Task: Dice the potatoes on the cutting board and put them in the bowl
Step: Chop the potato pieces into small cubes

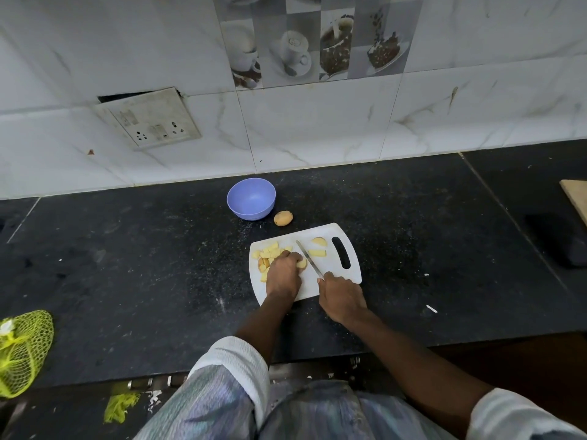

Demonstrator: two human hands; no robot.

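Note:
A white cutting board [330, 276] lies on the black counter. My left hand [283, 271] holds a potato piece [302, 263] down on the board, fingers curled over it. Just right of that piece is the blade of a knife [308, 258], whose handle my right hand [341, 295] grips. Several diced potato pieces [268, 252] lie at the board's left, partly hidden by my left hand. Two larger potato wedges [318, 247] sit beyond the blade. A whole unpeeled potato [283, 218] rests on the counter beside an empty blue bowl [251, 199].
A tiled wall with a socket plate [149, 120] runs behind the counter. A yellow-green mesh bag [22, 352] sits at the counter's left front edge. A wooden board corner [576, 198] and a dark object [562, 242] are at far right.

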